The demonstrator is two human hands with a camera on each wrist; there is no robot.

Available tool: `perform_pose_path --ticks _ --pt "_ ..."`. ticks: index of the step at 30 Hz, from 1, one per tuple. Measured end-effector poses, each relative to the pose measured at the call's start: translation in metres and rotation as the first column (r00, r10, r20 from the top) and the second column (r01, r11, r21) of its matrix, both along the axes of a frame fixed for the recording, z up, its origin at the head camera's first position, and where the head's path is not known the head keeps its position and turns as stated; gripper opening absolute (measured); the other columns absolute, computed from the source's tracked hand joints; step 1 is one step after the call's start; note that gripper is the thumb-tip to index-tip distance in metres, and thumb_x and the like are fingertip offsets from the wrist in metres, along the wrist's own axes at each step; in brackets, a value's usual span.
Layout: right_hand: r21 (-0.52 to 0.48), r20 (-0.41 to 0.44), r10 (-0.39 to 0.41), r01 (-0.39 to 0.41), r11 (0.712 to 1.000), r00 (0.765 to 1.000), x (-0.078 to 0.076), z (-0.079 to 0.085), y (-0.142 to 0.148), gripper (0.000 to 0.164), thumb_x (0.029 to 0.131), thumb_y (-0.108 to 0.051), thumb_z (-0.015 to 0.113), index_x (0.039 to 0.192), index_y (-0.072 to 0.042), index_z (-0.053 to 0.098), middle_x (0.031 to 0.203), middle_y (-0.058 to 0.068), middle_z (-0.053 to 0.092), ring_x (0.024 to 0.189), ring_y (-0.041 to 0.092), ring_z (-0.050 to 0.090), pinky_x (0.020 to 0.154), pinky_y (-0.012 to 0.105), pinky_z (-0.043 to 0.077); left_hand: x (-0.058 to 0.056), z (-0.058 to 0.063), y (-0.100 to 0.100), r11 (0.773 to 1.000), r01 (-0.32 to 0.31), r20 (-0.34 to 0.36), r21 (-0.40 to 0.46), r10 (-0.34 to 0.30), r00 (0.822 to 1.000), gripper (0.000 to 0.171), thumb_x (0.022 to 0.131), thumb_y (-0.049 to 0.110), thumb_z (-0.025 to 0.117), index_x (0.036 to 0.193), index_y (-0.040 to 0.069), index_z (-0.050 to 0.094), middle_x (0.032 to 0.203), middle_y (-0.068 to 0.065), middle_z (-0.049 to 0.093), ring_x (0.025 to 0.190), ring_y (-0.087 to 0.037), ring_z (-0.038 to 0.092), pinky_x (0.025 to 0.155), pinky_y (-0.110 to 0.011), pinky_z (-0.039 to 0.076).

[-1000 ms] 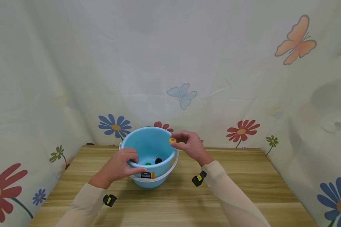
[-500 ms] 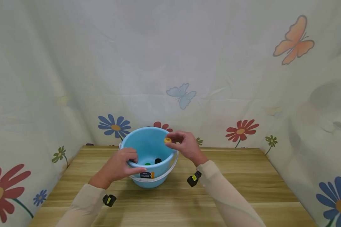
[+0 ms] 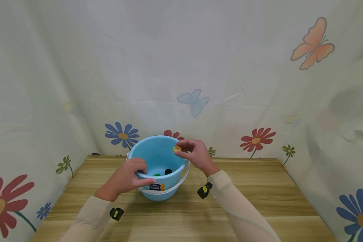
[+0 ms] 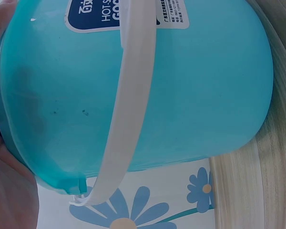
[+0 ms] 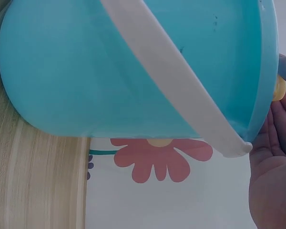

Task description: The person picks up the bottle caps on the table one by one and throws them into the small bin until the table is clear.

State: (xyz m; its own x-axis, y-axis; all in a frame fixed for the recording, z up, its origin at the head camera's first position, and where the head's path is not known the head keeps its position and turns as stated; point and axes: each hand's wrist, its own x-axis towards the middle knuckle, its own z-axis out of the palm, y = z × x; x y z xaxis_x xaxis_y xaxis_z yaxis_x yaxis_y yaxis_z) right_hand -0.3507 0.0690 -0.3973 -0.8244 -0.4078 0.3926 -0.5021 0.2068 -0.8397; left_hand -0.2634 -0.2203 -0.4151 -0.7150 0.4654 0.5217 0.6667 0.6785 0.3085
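A light blue bucket (image 3: 158, 151) stands upright on the wooden table, its white handle (image 3: 183, 179) hanging down at the front. My left hand (image 3: 124, 176) grips the near left rim, fingers curled inside and thumb along the outside. Over the right part of the bucket's mouth, my right hand (image 3: 198, 155) pinches a small yellow bottle cap (image 3: 177, 149) between thumb and fingers. In the right wrist view the cap (image 5: 279, 88) shows only partly past the rim. Inside, a black round piece (image 3: 168, 171) and a green piece (image 3: 157, 175) lie low; the near rim partly hides the green one.
The wooden table (image 3: 245, 195) extends to both sides and in front of the bucket. A pale curtain (image 3: 230, 74) printed with flowers and butterflies hangs behind it and along both sides. A label (image 3: 156, 187) is on the bucket's front.
My right hand has moved slightly left with the yellow bottle cap, from near the right rim to over the bucket's mouth. My left hand and the bucket have stayed put.
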Motion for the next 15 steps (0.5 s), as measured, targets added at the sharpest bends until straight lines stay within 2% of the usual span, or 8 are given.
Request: perform_pose_path --ticks 8,15 --pt "-0.001 0.005 -0.012 0.012 1.0 1.0 -0.0002 -0.0004 -0.0031 0.033 0.087 -0.03 0.083 0.116 -0.015 0.075 0.114 0.003 0.075 0.1 0.021 0.071 0.089 0.035 0.06 -0.0003 0.0003 -0.0008 1.0 0.01 0.0 0.012 -0.01 1.0 0.038 0.078 0.051 0.086 0.069 0.03 0.056 0.073 0.02 0.046 0.074 0.0 0.047 0.072 -0.026 0.045" --pt "-0.025 -0.013 -0.036 0.035 0.999 0.999 0.0003 -0.001 -0.0041 0.05 0.086 -0.032 0.084 0.129 -0.012 0.07 0.133 0.012 0.069 0.125 0.04 0.063 0.105 0.056 0.05 -0.0002 0.0006 -0.0011 1.0 0.009 -0.001 0.009 -0.009 1.0 0.038 0.078 0.051 0.086 0.069 0.03 0.055 0.073 0.02 0.045 0.074 0.0 0.047 0.071 -0.026 0.044"
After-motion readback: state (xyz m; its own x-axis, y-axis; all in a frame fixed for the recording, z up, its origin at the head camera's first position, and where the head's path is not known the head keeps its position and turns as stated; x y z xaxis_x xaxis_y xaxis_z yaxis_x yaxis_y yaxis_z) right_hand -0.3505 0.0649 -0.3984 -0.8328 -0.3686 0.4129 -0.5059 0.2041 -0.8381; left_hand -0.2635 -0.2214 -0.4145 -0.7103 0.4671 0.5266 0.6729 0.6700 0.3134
